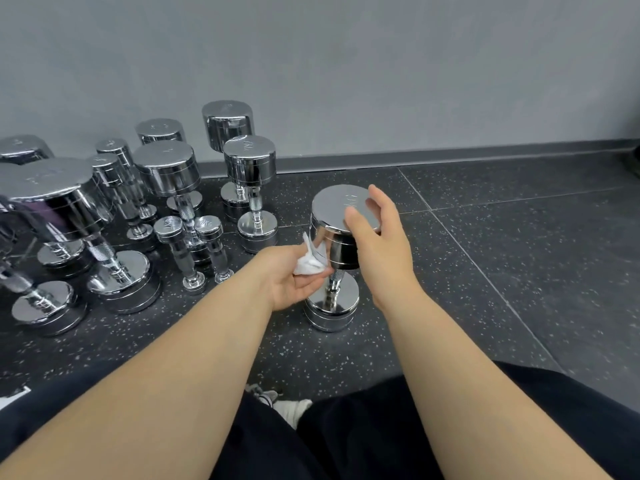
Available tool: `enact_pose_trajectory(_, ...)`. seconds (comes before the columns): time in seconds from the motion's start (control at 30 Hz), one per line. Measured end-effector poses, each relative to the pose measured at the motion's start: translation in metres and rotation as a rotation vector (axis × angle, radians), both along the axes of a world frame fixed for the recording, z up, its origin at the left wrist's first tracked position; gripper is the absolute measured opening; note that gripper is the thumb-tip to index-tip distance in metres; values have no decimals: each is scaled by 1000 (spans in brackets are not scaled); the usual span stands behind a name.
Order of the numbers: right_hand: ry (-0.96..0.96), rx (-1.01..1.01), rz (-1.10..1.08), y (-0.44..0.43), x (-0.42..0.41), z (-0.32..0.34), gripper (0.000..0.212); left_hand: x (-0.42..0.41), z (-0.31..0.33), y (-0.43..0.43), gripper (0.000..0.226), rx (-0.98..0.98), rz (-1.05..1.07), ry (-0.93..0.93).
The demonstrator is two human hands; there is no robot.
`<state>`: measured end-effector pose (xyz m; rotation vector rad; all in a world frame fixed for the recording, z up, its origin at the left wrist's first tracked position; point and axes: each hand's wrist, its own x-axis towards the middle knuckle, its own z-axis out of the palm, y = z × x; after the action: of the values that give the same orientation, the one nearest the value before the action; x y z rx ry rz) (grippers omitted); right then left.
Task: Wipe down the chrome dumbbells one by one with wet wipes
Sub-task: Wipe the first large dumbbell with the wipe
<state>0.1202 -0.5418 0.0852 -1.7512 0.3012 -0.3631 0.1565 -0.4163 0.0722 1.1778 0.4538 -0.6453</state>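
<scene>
Leftmost dumbbells (24, 149) cut by the edge, engraved weight marks (41, 174) too blurred to read

Chrome dumbbell (332, 268) upright on floor, crumpled white wipe (310, 260) against it

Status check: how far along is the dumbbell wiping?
Done: cannot tell which are already wiped. In hand: the upright dumbbell standing apart, right hand resting on its top, left hand holding the wipe at its upper head. Left: possibly the other dumbbells by the wall.
</scene>
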Motion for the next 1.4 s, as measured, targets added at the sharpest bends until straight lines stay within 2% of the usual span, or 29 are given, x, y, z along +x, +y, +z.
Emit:
enact_pose_trajectory(0.13,1,25,22,-3,0,-4,61,7,5,-10,22,-251,181,-88)
enact_pose_trajectory(0.2,-4,25,21,-5,-2,-5,64,6,2,-7,17,-200,137,-87)
enact_pose_trajectory(0.27,4,76,-10,-3,-5,-11,60,2,-3,0,13,-29,42,-26)
enact_pose_trajectory(0.33,68,261,-151,-1,-8,-21,51,-4,-6,5,11,78,-42,14)
enact_pose_trajectory(0.4,246,595,-282,2,-15,-29,40,-12,-5,3,11,105,-113,9)
enact_pose_trajectory(0.5,475,974,-140,6,-26,-34,30,-21,-5,-3,12,70,-174,-65)
enact_pose_trajectory(0.57,456,1064,4,5,-29,-29,33,-22,-8,-2,10,29,-112,-97)
enact_pose_trajectory(0.67,377,1068,-4,0,-26,-26,27,-20,-8,1,13,-36,21,-123)
enact_pose_trajectory(0.73,314,1051,-135,-5,-21,-29,14,-21,-5,1,14,-99,32,-145)
enact_pose_trajectory(0.8,220,1136,-226,-11,-13,-30,13,-24,-2,-2,18,-118,43,-132)
enact_pose_trajectory(0.87,160,1270,-170,-13,-12,-29,17,-22,-3,-4,19,-74,88,-99)
enact_pose_trajectory(0.93,247,1267,-95,-8,-19,-29,23,-19,-6,-2,18,-28,143,-77)
enact_pose_trajectory(1.0,299,1193,-115,-5,-23,-33,30,-16,-8,0,20,-12,169,-68)
enact_pose_trajectory(1.13,123,1290,-193,-20,-13,-29,33,-17,-8,1,16,34,108,-51)
enact_pose_trajectory(1.23,239,1238,-100,-18,-19,-28,39,-20,-8,-2,23,54,-70,31)
enact_pose_trajectory(1.3,352,1134,-59,-11,-25,-32,33,-23,-8,-3,30,76,-192,98)
enact_pose_trajectory(1.4,340,1073,-102,-15,-26,-31,20,-23,-8,-1,34,79,-173,118)
